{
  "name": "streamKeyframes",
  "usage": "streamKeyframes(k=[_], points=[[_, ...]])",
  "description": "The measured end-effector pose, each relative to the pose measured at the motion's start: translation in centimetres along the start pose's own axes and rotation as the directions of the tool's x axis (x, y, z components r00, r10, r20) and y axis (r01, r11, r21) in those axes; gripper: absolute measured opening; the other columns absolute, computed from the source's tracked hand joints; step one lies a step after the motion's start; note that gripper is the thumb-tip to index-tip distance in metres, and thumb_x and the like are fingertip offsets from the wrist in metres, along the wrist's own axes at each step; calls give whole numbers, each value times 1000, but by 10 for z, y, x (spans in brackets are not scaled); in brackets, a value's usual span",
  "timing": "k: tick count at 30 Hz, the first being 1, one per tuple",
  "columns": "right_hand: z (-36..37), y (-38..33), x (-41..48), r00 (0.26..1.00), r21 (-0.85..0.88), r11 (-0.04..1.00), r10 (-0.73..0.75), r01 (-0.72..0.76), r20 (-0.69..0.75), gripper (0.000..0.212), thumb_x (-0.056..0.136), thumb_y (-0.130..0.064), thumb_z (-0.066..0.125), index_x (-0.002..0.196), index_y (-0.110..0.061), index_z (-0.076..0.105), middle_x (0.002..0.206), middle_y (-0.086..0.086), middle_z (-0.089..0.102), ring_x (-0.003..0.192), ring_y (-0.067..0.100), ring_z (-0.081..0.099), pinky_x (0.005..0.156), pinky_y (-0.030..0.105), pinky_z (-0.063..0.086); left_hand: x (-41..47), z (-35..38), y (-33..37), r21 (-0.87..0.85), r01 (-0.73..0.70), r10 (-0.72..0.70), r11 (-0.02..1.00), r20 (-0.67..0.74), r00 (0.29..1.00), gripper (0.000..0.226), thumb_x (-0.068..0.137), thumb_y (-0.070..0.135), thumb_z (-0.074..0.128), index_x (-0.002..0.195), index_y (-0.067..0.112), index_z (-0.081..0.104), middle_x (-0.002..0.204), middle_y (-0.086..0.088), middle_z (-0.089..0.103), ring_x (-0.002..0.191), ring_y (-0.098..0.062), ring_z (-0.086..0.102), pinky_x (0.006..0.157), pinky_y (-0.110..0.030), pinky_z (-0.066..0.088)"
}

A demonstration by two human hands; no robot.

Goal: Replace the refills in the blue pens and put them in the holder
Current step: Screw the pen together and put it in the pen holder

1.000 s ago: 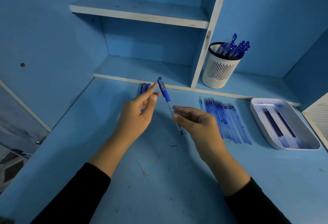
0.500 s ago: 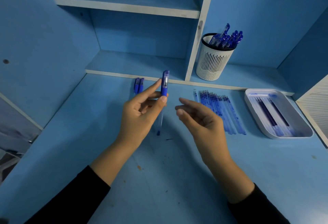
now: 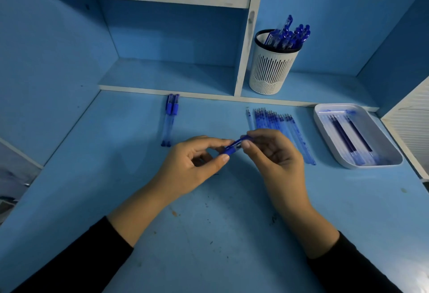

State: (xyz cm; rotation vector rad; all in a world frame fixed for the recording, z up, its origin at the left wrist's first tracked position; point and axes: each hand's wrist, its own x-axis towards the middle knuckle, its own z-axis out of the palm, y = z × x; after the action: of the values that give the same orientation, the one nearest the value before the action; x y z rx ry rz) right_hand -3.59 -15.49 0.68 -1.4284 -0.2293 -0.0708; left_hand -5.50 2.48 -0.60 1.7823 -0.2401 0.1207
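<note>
Left hand (image 3: 197,165) and right hand (image 3: 275,157) are meeting just above the middle of the desk (image 3: 209,234), black sleeves (image 3: 76,260) showing at the wrists. Both are gripping one blue pen (image 3: 235,147) between them: the left thumb and fingers are curling round its lower end, and the right thumb and forefinger are pinching its upper end. The pen is lying tilted, rising toward the right.

Farther back on the left, two more blue pens (image 3: 169,121) are lying side by side on the desk. To the right, a row of refills (image 3: 278,125) is lying beside a white tray (image 3: 394,157), which is holding darker refills (image 3: 346,138).

On the low shelf (image 3: 162,76) behind, a white slotted holder (image 3: 270,67) is standing upright with blue pens (image 3: 289,36) sticking out of it.
</note>
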Motion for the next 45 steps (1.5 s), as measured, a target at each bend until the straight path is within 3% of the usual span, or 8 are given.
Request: streamKeyframes(k=[5, 9, 15, 21, 26, 31, 36, 45], points=[[-1, 8, 2, 997, 47, 996, 73, -72, -29, 11, 80, -6, 71, 89, -4, 66, 89, 9, 74, 83, 18, 69, 77, 25, 54, 2, 3, -6, 33, 70, -70, 997, 26, 997, 22, 88, 20, 72, 100, 38, 71, 78, 10, 67, 54, -17, 40, 55, -24, 38], [-1, 13, 2, 995, 112, 990, 93, -88, -38, 6, 80, -2, 68, 82, -1, 63, 86, 7, 75, 82, 17, 70, 76, 22, 53, 5, 6, -9, 24, 50, -50, 998, 37, 998, 30, 89, 17, 70, 93, 47, 70, 102, -5, 71, 51, -20, 34, 54, -33, 35], [-7, 12, 10, 995, 145, 987, 73, -63, -65, 21, 86, 11, 59, 75, -6, 55, 82, 2, 73, 80, 12, 67, 74, 19, 51, 4, 4, -10, 175, -54, 32, 983, 130, 991, 40, 94, 21, 56, 126, 44, 61, 71, 4, 45, 61, -24, 40, 58, -25, 37], [-3, 4, 11, 995, 162, 986, 50, -36, -87, 12, 79, 0, 68, 75, -10, 62, 86, 4, 75, 82, 14, 70, 73, 20, 52, 4, 2, -9, 126, -45, 39, 991, 48, 998, 39, 91, 25, 64, 125, 45, 62, 85, -4, 60, 63, -32, 43, 59, -37, 42], [-11, -1, 15, 981, 195, 980, 68, -32, -179, 10, 81, -6, 70, 88, -12, 68, 85, 1, 74, 82, 13, 67, 77, 19, 51, 3, -1, -3, 110, -56, 56, 992, -2, 998, 32, 95, 24, 60, 124, 35, 64, 87, 2, 66, 64, -5, 48, 62, -19, 42], [-26, 3, 17, 992, -146, 986, 60, -76, -112, 12, 80, -6, 75, 88, -11, 68, 75, -3, 68, 72, 7, 63, 70, 15, 49, 4, -3, 1, 114, -47, 59, 992, -106, 993, 28, 88, 26, 65, 115, 27, 71, 98, 9, 74, 72, -12, 67, 68, -22, 54], [-20, 11, 9, 999, -479, 878, 36, -13, 39, 15, 75, -15, 81, 78, -15, 67, 69, -2, 63, 63, 7, 56, 62, 12, 44, 4, -5, -1, 169, -106, 133, 980, -161, 978, 23, 85, 21, 70, 108, 23, 74, 99, 15, 75, 90, -11, 70, 81, -19, 53], [-15, 24, 3, 961, -702, 657, -161, 274, 224, 12, 77, -10, 79, 85, -10, 69, 81, 1, 62, 68, 11, 56, 66, 16, 45, 6, -4, -4, 307, -211, 260, 928, -127, 957, 23, 85, 5, 73, 104, 18, 75, 102, 14, 72, 94, -5, 68, 85, -15, 51]])
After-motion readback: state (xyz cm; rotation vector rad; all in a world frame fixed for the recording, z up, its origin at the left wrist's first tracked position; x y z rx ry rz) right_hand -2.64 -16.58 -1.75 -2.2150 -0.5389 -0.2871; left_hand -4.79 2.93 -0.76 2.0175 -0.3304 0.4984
